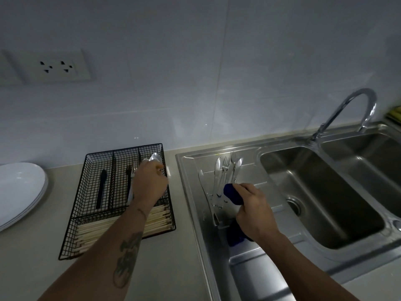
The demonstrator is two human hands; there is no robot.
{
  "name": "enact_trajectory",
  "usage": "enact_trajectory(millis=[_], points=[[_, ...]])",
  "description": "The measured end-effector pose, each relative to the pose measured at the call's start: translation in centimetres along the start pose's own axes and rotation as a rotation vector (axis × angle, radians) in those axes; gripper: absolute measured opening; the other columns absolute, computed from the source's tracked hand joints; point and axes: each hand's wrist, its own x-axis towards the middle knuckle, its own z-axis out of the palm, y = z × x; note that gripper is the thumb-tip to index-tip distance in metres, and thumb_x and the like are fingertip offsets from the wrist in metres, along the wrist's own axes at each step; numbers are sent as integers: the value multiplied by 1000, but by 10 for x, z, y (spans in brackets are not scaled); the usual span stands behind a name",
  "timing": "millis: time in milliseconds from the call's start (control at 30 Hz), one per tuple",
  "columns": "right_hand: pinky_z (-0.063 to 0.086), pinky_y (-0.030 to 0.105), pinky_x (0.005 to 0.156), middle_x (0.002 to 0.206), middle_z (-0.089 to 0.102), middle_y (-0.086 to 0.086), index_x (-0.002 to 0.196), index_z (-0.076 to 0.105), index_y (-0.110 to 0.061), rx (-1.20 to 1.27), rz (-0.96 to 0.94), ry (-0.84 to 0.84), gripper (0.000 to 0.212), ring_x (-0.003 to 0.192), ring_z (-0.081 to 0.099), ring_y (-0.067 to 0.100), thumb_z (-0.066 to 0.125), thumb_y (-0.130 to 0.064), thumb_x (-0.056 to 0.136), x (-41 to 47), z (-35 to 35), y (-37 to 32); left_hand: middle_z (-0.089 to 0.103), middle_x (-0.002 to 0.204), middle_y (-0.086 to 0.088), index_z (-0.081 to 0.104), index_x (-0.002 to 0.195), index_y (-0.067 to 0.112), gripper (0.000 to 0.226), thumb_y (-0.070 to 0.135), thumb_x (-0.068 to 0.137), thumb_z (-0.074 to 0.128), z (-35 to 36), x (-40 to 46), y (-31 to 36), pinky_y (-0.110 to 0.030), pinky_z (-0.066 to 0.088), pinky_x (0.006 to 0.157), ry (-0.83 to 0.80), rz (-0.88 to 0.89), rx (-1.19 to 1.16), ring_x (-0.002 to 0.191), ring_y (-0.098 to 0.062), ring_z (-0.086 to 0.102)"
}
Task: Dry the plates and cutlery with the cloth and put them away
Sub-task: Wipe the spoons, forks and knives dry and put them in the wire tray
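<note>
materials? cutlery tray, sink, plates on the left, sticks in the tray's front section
Cutlery tray: black coated wire mesh, by the open grid.
Sink: stainless steel, brushed sheen with soft reflections.
Plates: glossy white, ceramic or melamine; cannot tell which.
Chopsticks: pale matte sticks, likely bamboo or wood.

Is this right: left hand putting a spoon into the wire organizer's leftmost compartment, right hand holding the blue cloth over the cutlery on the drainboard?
Not quite. The head view shows the left hand holding the spoon over the rightmost compartment of the wire organizer, not the leftmost. The rest holds: the right hand grips the blue cloth over the cutlery on the drainboard.
</note>
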Motion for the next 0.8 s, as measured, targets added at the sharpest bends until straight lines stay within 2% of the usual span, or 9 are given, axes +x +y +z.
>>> enact_trajectory(millis=[100,200,300,433,500,567,667,800], points=[[52,37,82,121,57,2,128,57,-15,1,10,-17,63,103,53,26,56,9,69,4,-9,17,64,100,4,71,100,18,23,5,91,54,31,-17,42,-23,50,74,-144,44,-108,87,-12,61],[51,34,82,118,58,3,125,59,-14,4,6,-14,62,102,54,26,55,10,68,10,-17,33,66,97,4,71,101,18,22,10,91,54,68,-35,75,-27,55,76,-352,68,-58,85,-13,63],[49,31,83,118,58,2,125,59,-14,-3,-3,-27,61,102,53,25,55,10,69,15,-22,49,63,79,-2,65,76,15,22,3,83,49,103,-46,91,-29,51,64,-450,38,10,73,-18,62],[47,29,85,119,58,0,124,59,-14,-2,-18,-54,59,103,53,23,54,9,70,25,-26,71,62,77,0,61,71,17,19,5,85,54,133,-48,102,-31,54,63,-449,-31,85,69,-16,61],[42,25,85,119,59,1,124,59,-13,-1,-29,-69,58,103,52,22,55,9,71,29,-28,80,61,80,0,62,74,16,19,5,87,55,144,-46,107,-29,51,61,-435,-47,97,70,-17,61],[40,23,85,120,58,2,126,58,-12,-7,-40,-95,58,105,52,22,55,8,72,33,-28,87,63,86,-3,66,80,13,13,8,88,56,154,-42,110,-33,57,68,-413,-47,132,73,-18,62],[46,28,82,117,59,3,123,60,-11,-1,-68,-134,58,102,54,25,56,9,69,40,-25,97,60,97,-5,68,92,9,12,12,87,58,166,-35,116,-40,58,78,-377,-93,174,84,-24,63],[49,33,78,115,58,1,121,60,-13,32,-78,-160,59,97,53,25,54,7,66,49,-22,105,62,102,-8,68,100,6,22,7,80,60,173,-28,126,-41,59,79,-360,-169,211,90,-28,64]])
